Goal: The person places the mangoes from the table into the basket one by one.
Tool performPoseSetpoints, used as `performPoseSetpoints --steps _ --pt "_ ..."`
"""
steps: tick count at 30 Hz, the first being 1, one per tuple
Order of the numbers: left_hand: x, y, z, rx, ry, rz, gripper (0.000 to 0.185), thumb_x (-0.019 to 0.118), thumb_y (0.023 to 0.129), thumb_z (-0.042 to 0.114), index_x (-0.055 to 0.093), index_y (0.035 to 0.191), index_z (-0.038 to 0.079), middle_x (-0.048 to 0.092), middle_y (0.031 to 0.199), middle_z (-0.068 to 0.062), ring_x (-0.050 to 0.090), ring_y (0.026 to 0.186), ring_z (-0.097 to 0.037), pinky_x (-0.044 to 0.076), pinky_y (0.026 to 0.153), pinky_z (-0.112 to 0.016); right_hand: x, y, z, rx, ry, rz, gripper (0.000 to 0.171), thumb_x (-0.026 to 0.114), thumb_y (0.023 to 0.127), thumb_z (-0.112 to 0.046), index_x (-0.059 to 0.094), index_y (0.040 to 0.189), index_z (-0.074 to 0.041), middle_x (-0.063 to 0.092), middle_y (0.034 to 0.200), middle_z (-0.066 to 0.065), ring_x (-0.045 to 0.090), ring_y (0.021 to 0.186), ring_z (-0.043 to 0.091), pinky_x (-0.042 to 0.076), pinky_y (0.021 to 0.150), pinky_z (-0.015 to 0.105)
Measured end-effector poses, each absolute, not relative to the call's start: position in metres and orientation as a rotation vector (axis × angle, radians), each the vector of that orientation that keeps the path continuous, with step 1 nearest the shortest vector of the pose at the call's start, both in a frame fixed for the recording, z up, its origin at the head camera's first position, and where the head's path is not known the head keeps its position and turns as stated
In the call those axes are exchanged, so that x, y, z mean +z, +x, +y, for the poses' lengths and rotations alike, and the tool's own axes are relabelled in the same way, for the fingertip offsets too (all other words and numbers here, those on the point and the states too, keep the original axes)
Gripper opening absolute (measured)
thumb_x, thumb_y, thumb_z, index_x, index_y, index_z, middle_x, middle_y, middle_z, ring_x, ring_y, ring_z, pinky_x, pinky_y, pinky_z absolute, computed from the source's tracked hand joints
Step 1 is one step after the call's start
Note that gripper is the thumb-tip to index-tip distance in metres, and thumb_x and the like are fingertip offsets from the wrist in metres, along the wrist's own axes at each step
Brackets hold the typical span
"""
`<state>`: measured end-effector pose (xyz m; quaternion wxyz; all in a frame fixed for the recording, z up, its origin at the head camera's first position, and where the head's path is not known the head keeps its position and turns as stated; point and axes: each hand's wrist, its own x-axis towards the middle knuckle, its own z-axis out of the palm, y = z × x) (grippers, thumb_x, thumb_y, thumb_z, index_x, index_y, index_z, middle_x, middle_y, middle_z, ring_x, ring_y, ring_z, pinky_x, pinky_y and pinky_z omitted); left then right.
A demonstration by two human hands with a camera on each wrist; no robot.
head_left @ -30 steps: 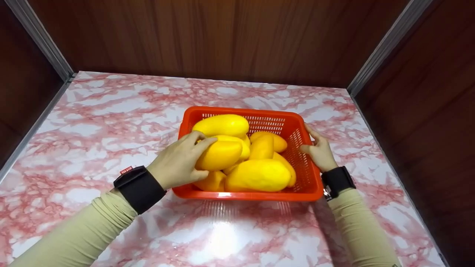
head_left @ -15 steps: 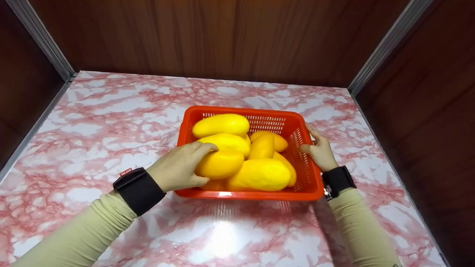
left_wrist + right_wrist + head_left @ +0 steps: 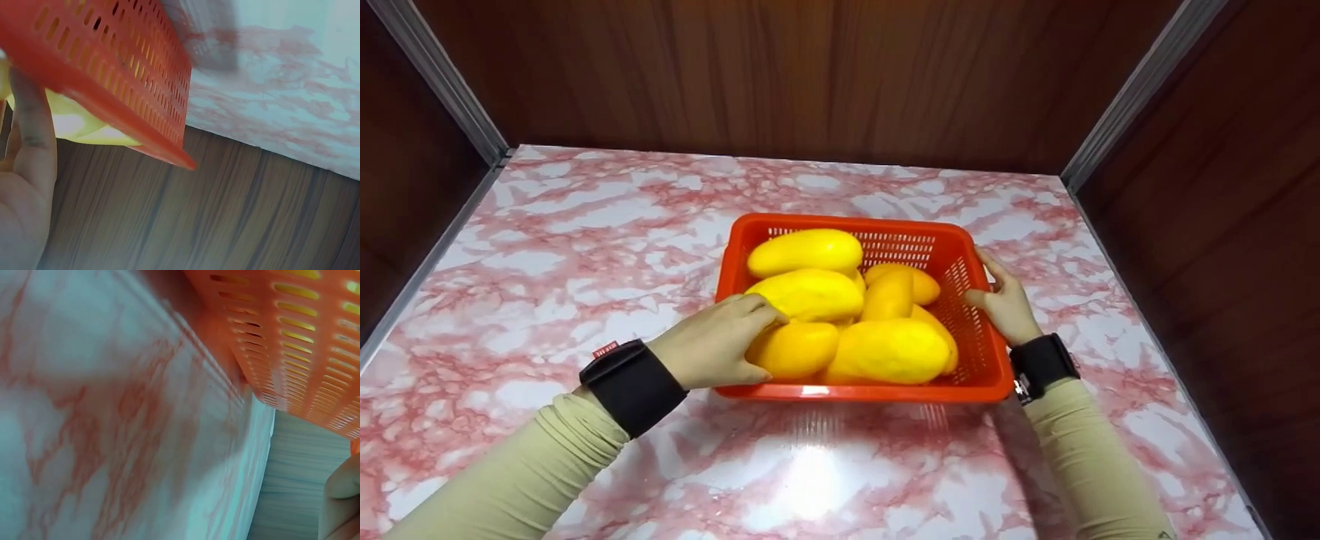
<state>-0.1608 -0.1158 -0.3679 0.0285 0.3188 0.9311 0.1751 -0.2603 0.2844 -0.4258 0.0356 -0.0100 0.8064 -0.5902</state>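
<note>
An orange-red plastic basket (image 3: pixel 861 393) with slotted walls holds several yellow mangoes. My left hand (image 3: pixel 720 341) reaches over the left rim and grips a mango (image 3: pixel 796 351) in the front left corner, thumb at the near side and fingers over its top. Behind that mango lies a brighter yellow one (image 3: pixel 814 294), and another (image 3: pixel 806 253) sits along the back wall. At the right wall my right hand (image 3: pixel 1011 306) holds the basket's rim, its thumb inside and the other fingers outside. In the left wrist view the left thumb (image 3: pixel 35 129) overlaps the basket's rim.
The basket stands on a pink-and-white marbled table (image 3: pixel 607 247). Dark wood-grain panels (image 3: pixel 810 82) rise behind it and on both sides, with metal strips (image 3: pixel 1140 97) at the corners. More mangoes (image 3: pixel 889 352) fill the basket's middle and front.
My left hand has brought the gripped mango toward me and lower, into the front left corner, uncovering more of the mango behind it. The right hand and basket stay nearly still.
</note>
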Motion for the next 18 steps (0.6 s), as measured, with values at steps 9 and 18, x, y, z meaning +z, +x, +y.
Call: performPoseSetpoints --steps 9,18 --pt "-0.362 -0.167 -0.120 0.578 0.939 2.784 0.060 0.079 0.080 0.035 0.065 0.129 0.004 0.063 0.121 -0.013 0.055 0.112 -0.029 0.046 0.100 -0.044 -0.417 -0.259 0.287 -1.296 -0.074 2.868 0.069 0.063 0.093 -0.027 0.034 0.155 -0.022 0.068 0.103 0.024 0.066 0.081 0.022 0.054 0.069 0.027" --pt "-0.356 -0.191 -0.131 0.732 0.868 2.955 0.058 0.071 0.089 0.038 0.061 0.131 -0.001 0.063 0.127 -0.020 0.057 0.118 -0.035 0.044 0.104 -0.050 -0.393 -0.258 0.283 -0.894 -0.273 3.186 0.066 0.065 0.093 -0.034 0.045 0.148 -0.005 0.058 0.106 0.021 0.055 0.084 0.031 0.043 0.073 0.037"
